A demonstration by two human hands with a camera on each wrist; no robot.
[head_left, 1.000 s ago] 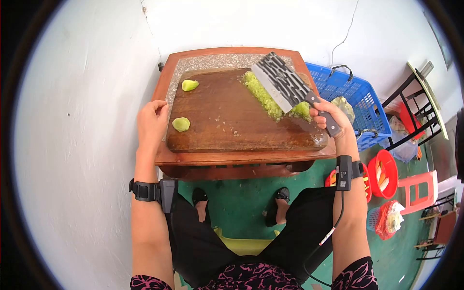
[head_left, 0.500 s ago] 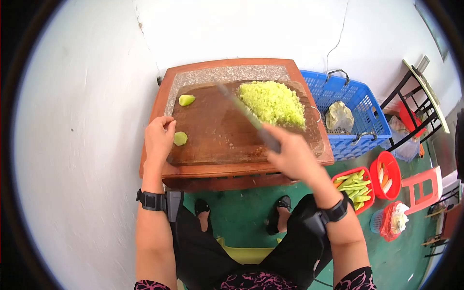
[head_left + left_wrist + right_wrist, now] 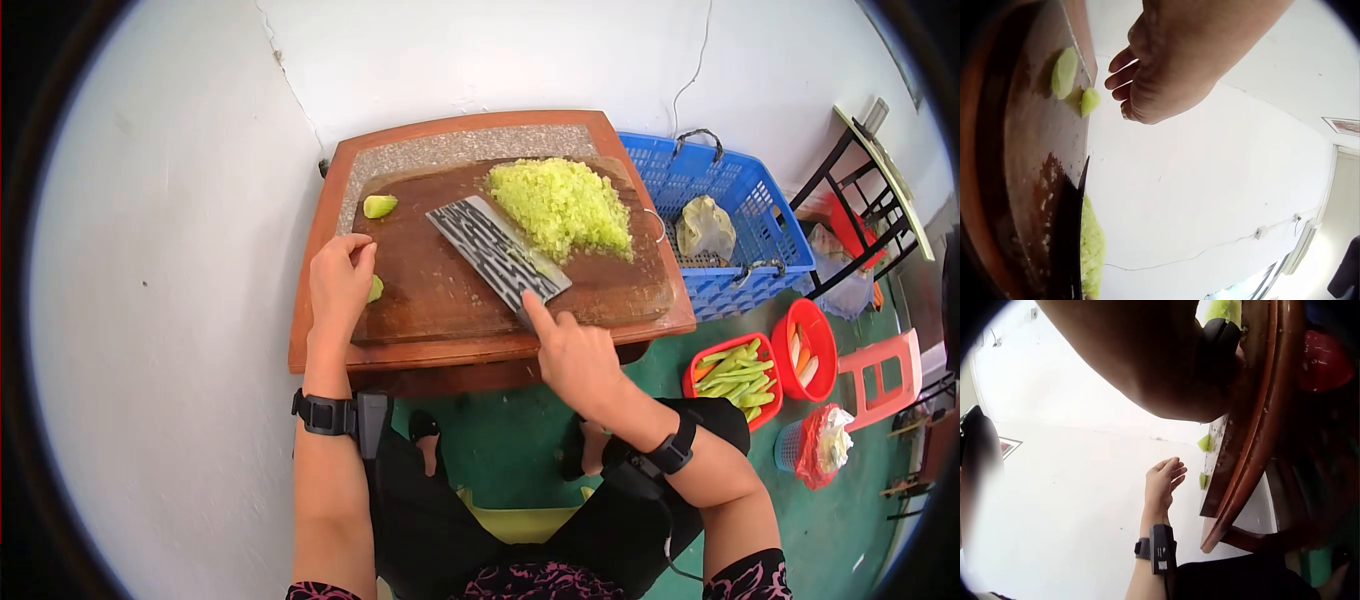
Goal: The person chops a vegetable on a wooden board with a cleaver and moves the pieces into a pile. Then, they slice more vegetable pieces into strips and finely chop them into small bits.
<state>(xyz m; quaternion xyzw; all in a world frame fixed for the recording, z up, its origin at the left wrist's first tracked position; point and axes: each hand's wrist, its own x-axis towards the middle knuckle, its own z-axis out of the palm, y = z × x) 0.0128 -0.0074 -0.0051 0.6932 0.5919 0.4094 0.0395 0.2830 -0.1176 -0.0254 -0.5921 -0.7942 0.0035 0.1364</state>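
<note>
My right hand grips the handle of a cleaver with a black-and-silver patterned blade, index finger stretched toward the blade. The blade lies low over the wooden cutting board, along the near-left side of a heap of finely chopped pale green vegetable. My left hand hovers at the board's left edge, fingers loosely bent and empty. It partly hides one green vegetable end piece in the head view; another end piece sits farther back. Both pieces show in the left wrist view.
The board rests on a wooden table against a white wall. Right of it stands a blue crate with a plastic bag inside. On the floor are a red basket of long green vegetables, a red basin and a pink stool.
The cleaver came down from above the heap, swung left over the board, and now lies flat beside the heap, which shows fully. My left hand has shifted slightly right, over the nearer end piece.
</note>
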